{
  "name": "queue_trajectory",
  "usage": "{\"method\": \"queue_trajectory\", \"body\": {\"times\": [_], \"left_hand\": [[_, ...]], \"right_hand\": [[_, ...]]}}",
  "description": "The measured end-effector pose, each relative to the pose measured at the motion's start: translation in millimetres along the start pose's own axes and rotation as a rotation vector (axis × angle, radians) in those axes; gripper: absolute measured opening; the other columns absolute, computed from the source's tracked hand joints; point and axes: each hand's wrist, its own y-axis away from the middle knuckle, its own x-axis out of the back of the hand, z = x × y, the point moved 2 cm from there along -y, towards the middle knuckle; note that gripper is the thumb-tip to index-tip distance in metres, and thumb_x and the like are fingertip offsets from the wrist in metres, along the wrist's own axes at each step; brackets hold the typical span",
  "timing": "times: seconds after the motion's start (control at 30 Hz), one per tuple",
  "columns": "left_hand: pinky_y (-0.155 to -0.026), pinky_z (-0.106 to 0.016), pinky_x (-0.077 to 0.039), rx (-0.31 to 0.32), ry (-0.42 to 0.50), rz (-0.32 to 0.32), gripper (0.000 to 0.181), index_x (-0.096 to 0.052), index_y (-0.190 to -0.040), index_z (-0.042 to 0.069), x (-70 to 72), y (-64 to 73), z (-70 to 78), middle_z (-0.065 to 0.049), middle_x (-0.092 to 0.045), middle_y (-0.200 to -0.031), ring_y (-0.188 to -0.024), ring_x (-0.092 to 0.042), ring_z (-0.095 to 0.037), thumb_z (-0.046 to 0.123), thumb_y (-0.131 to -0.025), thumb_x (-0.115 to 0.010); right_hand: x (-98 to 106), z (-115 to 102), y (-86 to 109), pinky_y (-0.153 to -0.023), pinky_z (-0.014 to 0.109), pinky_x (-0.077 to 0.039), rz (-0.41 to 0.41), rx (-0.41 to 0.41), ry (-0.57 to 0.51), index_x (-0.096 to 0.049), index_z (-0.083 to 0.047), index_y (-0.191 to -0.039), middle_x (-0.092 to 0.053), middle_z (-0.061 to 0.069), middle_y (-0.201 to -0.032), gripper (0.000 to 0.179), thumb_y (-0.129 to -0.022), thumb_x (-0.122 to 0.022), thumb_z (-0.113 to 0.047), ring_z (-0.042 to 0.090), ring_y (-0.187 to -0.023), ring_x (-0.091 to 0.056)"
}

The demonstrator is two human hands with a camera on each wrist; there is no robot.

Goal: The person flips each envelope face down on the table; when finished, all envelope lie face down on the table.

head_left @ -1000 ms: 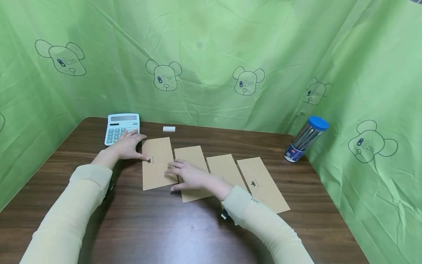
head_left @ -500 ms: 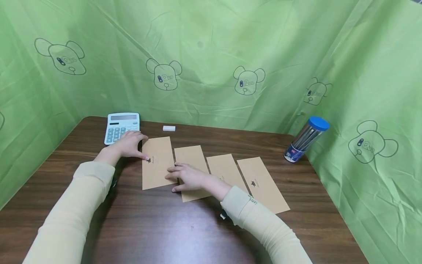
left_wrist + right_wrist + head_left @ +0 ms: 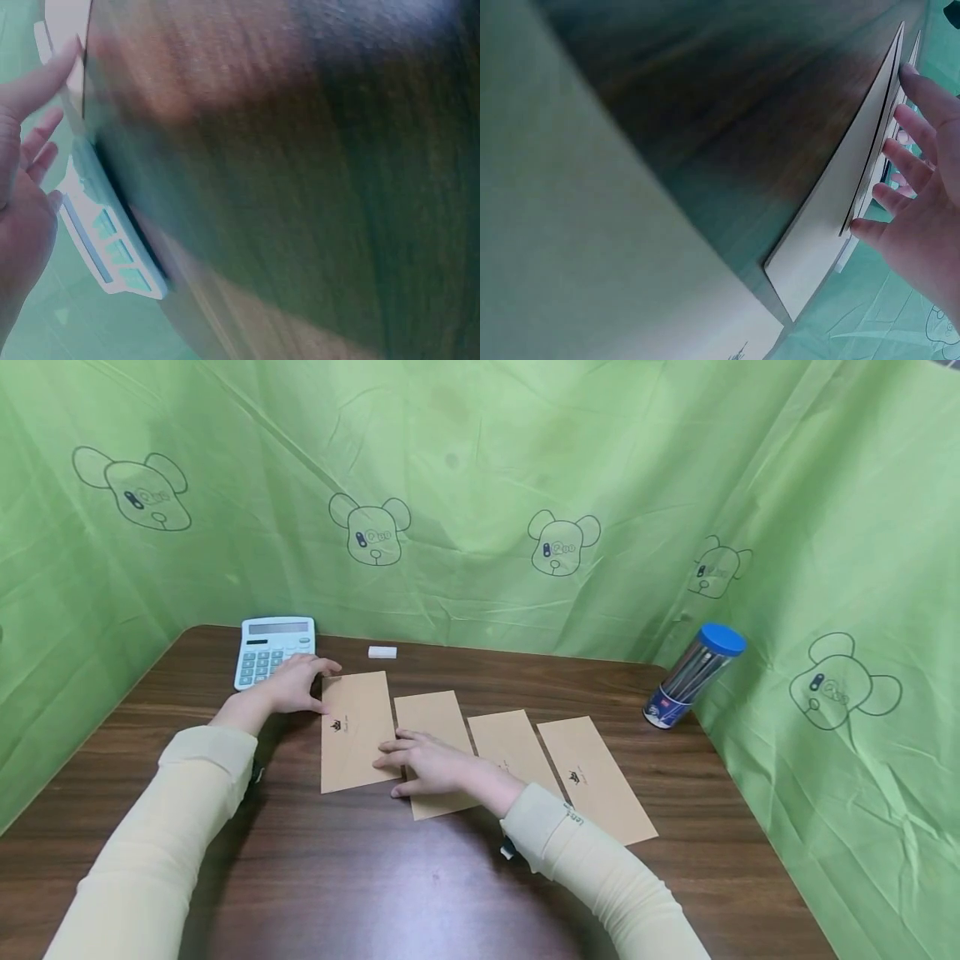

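Note:
Several flat brown envelopes lie in a slanting row on the dark wood table. The leftmost envelope [image 3: 358,735] bears a small black crown print. My left hand [image 3: 291,683] is at its upper left edge, thumb at the edge, beside the light blue calculator [image 3: 276,643], whose lower right part it covers. My right hand [image 3: 433,765] lies across the second envelope [image 3: 431,714], fingers spread, fingertips at the leftmost envelope's right edge. Under the right forearm is the third envelope [image 3: 510,737], partly hidden. The last envelope [image 3: 596,777] lies to the right.
A white eraser-like block [image 3: 382,652] lies near the table's back edge. At the right stands a clear tube of pencils [image 3: 693,677] with a blue lid. A green curtain [image 3: 465,610] with bear-like drawings surrounds the table [image 3: 360,877].
My left thumb has drawn back from the crown print to the envelope's left edge. The right hand has shifted only slightly, and the envelopes look unmoved.

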Motion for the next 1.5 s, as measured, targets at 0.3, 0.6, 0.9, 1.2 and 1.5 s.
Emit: {"method": "queue_trajectory", "body": {"times": [0.3, 0.6, 0.9, 1.2, 1.5], "left_hand": [[-0.100, -0.060, -0.031, 0.018, 0.005, -0.085, 0.068, -0.052, -0.129, 0.000, -0.4, -2.5, 10.7, -0.025, -0.053, -0.128, -0.121, -0.040, -0.045, 0.023, -0.072, -0.080], [-0.093, -0.057, -0.036, 0.020, 0.063, -0.062, 0.067, -0.053, -0.126, 0.000, 3.1, -4.8, 13.9, -0.025, -0.054, -0.118, -0.109, -0.045, -0.040, 0.018, -0.069, -0.082], [-0.093, -0.057, -0.039, -0.018, 0.141, -0.012, 0.052, -0.060, -0.118, 0.001, 11.7, -8.5, 3.0, -0.026, -0.051, -0.115, -0.108, -0.049, -0.041, -0.014, -0.068, -0.061], [-0.091, -0.055, -0.041, -0.050, 0.132, 0.019, 0.035, -0.065, -0.114, 0.000, 23.3, -2.2, 3.8, -0.022, -0.058, -0.116, -0.108, -0.052, -0.039, -0.006, -0.079, -0.067], [-0.089, -0.052, -0.043, -0.144, 0.131, 0.143, 0.023, -0.071, -0.101, 0.001, 32.6, 0.9, 0.0, -0.017, -0.065, -0.103, -0.101, -0.058, -0.037, -0.008, -0.081, -0.065]], "right_hand": [[2.0, -3.9, 1.7, -0.116, 0.041, -0.015, -0.013, -0.002, 0.003, -0.047, -0.024, -0.140, -0.034, 0.002, -0.151, 0.055, -0.089, -0.061, -0.042, 0.030, -0.142, -0.022], [4.3, -7.2, 2.6, -0.115, 0.042, -0.017, -0.009, -0.005, 0.002, -0.048, -0.024, -0.139, -0.035, 0.002, -0.150, 0.054, -0.089, -0.062, -0.041, 0.030, -0.141, -0.024], [3.1, -7.3, 1.2, -0.116, 0.042, -0.016, -0.002, 0.006, -0.029, -0.051, -0.019, -0.136, -0.037, 0.006, -0.149, 0.052, -0.089, -0.064, -0.036, 0.032, -0.141, -0.026], [4.1, -12.5, -3.4, -0.113, 0.032, -0.025, 0.069, 0.013, -0.029, -0.046, -0.018, -0.139, -0.046, 0.001, -0.141, 0.059, -0.087, -0.066, -0.038, 0.017, -0.133, -0.038], [3.5, -19.1, -8.4, -0.104, 0.030, -0.038, 0.138, -0.087, -0.018, -0.037, -0.025, -0.144, -0.047, -0.003, -0.135, 0.074, -0.081, -0.070, -0.044, 0.015, -0.122, -0.047]]}}
